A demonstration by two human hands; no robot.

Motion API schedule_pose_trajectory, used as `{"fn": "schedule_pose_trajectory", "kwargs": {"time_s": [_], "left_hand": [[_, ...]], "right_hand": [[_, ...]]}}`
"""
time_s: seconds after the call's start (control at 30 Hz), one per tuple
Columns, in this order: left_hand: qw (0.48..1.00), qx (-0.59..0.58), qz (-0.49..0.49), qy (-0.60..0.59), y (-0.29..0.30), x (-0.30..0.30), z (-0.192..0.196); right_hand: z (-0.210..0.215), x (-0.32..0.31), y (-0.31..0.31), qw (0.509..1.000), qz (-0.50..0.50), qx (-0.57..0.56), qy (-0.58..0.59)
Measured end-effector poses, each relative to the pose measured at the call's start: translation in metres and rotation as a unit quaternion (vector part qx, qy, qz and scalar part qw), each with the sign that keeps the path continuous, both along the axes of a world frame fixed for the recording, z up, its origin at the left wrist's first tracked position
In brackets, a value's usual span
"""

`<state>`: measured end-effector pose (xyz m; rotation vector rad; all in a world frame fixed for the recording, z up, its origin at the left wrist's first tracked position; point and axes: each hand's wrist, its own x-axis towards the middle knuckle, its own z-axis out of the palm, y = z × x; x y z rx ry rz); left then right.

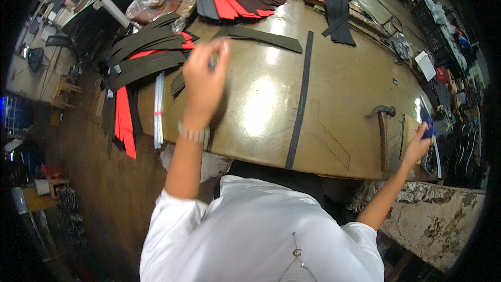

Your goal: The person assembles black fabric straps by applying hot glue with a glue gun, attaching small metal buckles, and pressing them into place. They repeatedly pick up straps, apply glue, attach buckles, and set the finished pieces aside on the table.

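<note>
At frame centre a long dark strip (pixel 299 102) lay flat along the bench (pixel 339 83), while the left hand (pixel 204 81) pinched a small grey object above it and the right hand (pixel 417 146) gripped a blue item at far right, beside the hammer (pixel 383 130), kept within reach.

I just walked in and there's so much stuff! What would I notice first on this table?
Probably the bright red strips hanging off the table's left edge among dark ones. Then the long thin dark strip lying straight across the middle of the shiny brown top, and the hammer to its right. The left hand is raised above the table, and the right hand pinches something blue.
</note>
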<state>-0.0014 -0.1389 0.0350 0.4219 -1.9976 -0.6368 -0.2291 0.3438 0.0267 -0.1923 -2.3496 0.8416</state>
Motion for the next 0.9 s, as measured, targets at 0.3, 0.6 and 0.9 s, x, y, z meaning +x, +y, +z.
{"fn": "schedule_pose_trajectory", "kwargs": {"time_s": [0.3, 0.6, 0.9], "left_hand": [[0.932, -0.067, 0.121, -0.335, -0.082, -0.06, -0.046], [0.98, -0.172, 0.011, -0.1, 0.006, -0.049, 0.074], [0.968, 0.054, -0.244, -0.038, 0.08, -0.019, 0.084]], "right_hand": [[0.008, 0.085, 0.059, 0.944, -0.124, 0.105, -0.286], [0.079, 0.123, -0.134, 0.951, 0.277, -0.102, 0.092], [0.086, 0.125, -0.212, 0.797, 0.534, -0.269, -0.09]]}}
